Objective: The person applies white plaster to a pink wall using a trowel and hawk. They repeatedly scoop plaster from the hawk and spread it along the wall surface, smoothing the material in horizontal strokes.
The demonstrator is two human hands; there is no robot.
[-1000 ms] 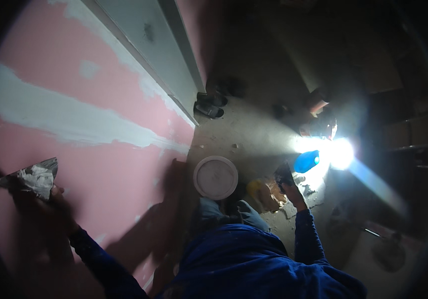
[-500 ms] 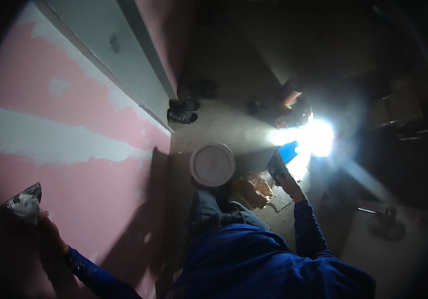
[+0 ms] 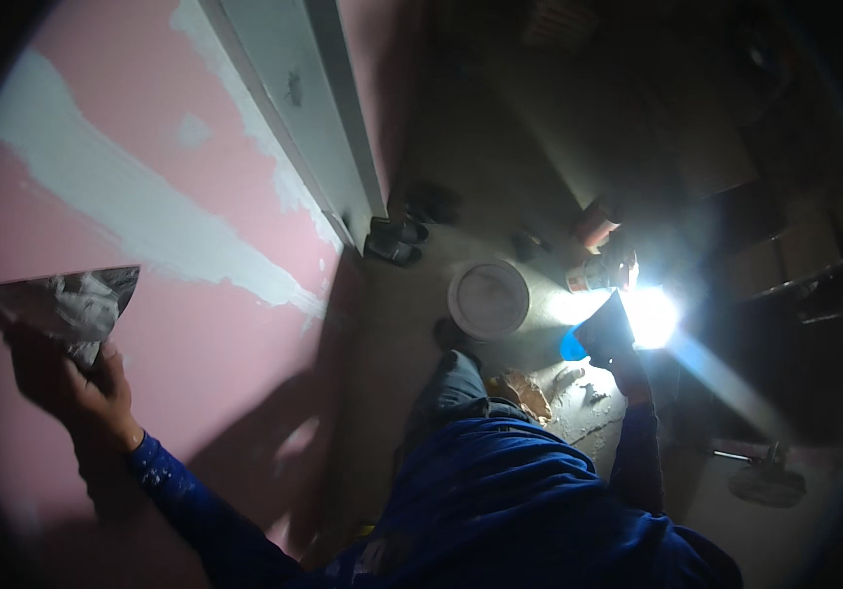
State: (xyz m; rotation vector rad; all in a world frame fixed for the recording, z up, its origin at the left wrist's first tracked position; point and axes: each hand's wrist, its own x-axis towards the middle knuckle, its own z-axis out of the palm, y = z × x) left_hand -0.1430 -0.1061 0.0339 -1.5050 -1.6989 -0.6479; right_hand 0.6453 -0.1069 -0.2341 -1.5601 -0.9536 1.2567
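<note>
At the far left, my left hand (image 3: 87, 393) is closed round a wide putty knife (image 3: 119, 287), its metal blade tilted up in front of the pink wall (image 3: 186, 344). A lump of whitish filler (image 3: 82, 312) clings to that blade. I cannot tell whether the blade touches the wall. My right hand (image 3: 629, 378), dark against a glaring light, grips a second putty knife with a broad dark blade (image 3: 603, 326). A bright blue patch (image 3: 572, 345) shows beside that blade; whether it belongs to the tool is unclear. The right fingers are mostly in shadow.
A pale band of filler (image 3: 136, 206) crosses the wall. On the floor are a round white bucket (image 3: 488, 300), dark slippers (image 3: 394, 242) and a crumpled brown bag (image 3: 521, 393). A glaring lamp (image 3: 652, 317) shines right of the bucket. A grey panel (image 3: 284, 88) runs up the wall.
My view has turned, so the bucket and slippers sit further right. The left putty knife has risen and shows more of its blade. The right-hand blade has turned and now points upward.
</note>
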